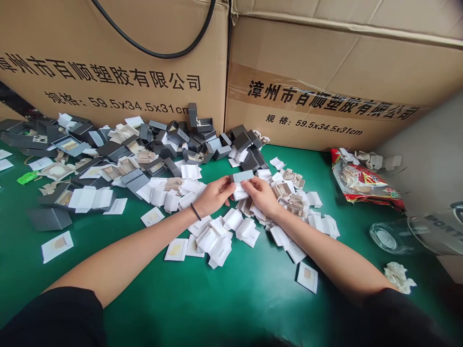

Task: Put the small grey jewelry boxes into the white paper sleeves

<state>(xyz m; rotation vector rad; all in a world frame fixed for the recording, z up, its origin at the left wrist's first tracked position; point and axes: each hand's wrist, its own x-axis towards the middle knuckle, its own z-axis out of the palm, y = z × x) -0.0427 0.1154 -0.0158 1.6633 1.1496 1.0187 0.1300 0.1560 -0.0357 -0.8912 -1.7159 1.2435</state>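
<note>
Between my two hands is a small grey box, held up over the pile. My left hand closes on its left side, with a dark band round the wrist. On the right side my right hand grips it, the thumb at its front. A white card piece shows just under the box, between the fingers; I cannot tell whether it is part of it. Folded white card inserts lie heaped below and around both hands. Behind them sit several dark grey boxes, some with lids raised.
Two large cardboard cartons stand along the back of the green table. A black cable hangs before the left one. At right are a red snack bag, a clear cup and crumpled tissue.
</note>
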